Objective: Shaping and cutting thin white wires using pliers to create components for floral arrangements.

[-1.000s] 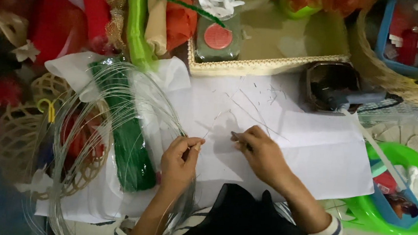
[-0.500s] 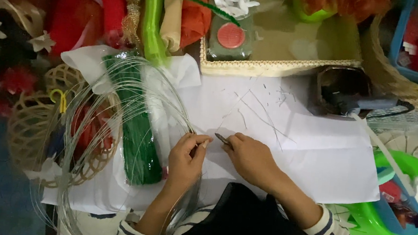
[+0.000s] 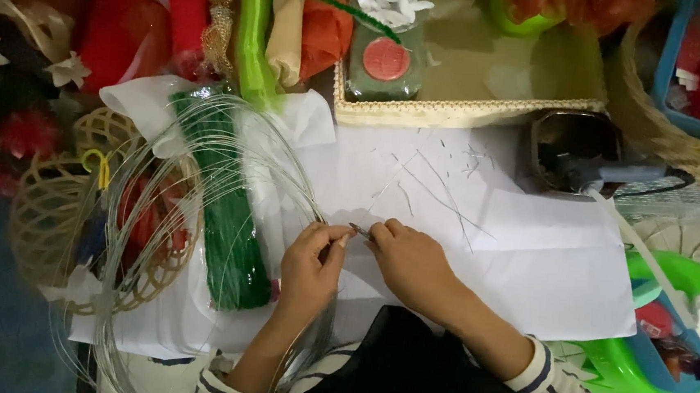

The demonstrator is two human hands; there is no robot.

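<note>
One head-worn camera looks steeply down from above the person, close over the work. The left hand (image 3: 309, 259) and right hand (image 3: 415, 263) sit just below frame centre, forearms entering from the bottom edge. Beyond the fingertips lies white paper (image 3: 543, 259); no second view overlaps.

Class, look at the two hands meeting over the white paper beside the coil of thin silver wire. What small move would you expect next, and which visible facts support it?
Probably a snip or pull of the strand. The left hand pinches thin silver wire from the loose coil, and the right hand holds a small dark-tipped tool against it. Short cut wire pieces already lie scattered on the white paper sheet.
</note>
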